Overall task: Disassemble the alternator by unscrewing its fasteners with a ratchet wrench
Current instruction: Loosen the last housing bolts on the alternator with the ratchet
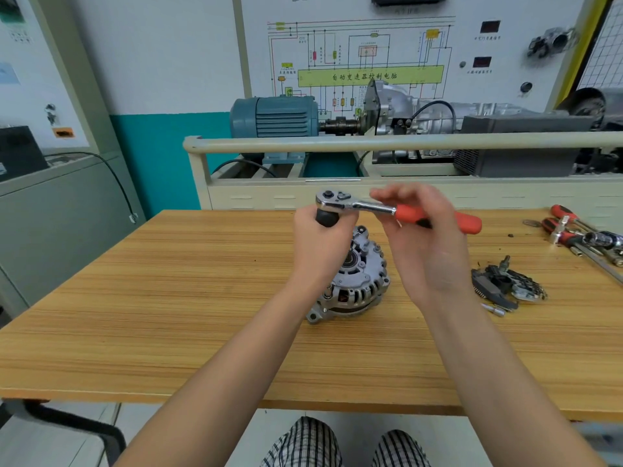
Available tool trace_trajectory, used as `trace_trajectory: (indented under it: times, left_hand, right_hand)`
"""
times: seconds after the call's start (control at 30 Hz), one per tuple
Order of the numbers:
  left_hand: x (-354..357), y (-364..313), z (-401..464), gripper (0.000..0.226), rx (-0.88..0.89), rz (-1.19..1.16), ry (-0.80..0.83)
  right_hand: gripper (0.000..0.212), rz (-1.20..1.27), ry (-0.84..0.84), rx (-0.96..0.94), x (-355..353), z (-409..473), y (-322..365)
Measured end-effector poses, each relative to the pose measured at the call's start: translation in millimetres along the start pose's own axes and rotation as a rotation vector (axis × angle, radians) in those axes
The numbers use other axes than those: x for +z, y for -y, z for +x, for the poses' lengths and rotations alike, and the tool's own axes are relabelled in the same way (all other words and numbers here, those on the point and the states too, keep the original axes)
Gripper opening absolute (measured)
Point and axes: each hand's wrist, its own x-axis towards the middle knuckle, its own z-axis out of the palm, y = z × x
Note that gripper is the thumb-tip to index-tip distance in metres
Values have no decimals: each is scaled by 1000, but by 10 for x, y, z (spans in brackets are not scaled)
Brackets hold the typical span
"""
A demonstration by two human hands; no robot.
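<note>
Left hand [320,241] grips black socket [326,219] under ratchet wrench [371,207] head; right hand [418,230] pinches its shank; alternator [357,281] below untouched; judged setup step, next seat socket on a fastener.

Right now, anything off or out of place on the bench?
Nothing damaged or spilled. The alternator sits on the table untouched: both hands hold the ratchet wrench in the air above it, left hand round the black socket, right hand on the handle.

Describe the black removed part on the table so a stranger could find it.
Start at the wooden table, then move right of the alternator. The black finned part lies there, nearer than the orange-handled tools. It alone is dark, flat and ribbed.
</note>
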Motion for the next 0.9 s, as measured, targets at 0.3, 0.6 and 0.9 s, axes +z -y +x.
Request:
trace_trajectory:
  times: [0.3, 0.6, 0.9]
  left_hand:
    - [-139, -60, -127, 29, 117, 167, 482]
    - [-21, -4, -156, 48, 81, 20, 95]
    - [-123, -97, -59, 31, 83, 196, 456]
  right_hand:
    - [45, 708, -323, 73, 170, -91, 205]
    - [38, 324, -119, -407, 477, -536, -118]
    - [50, 748, -202, 489, 76, 501, 179]
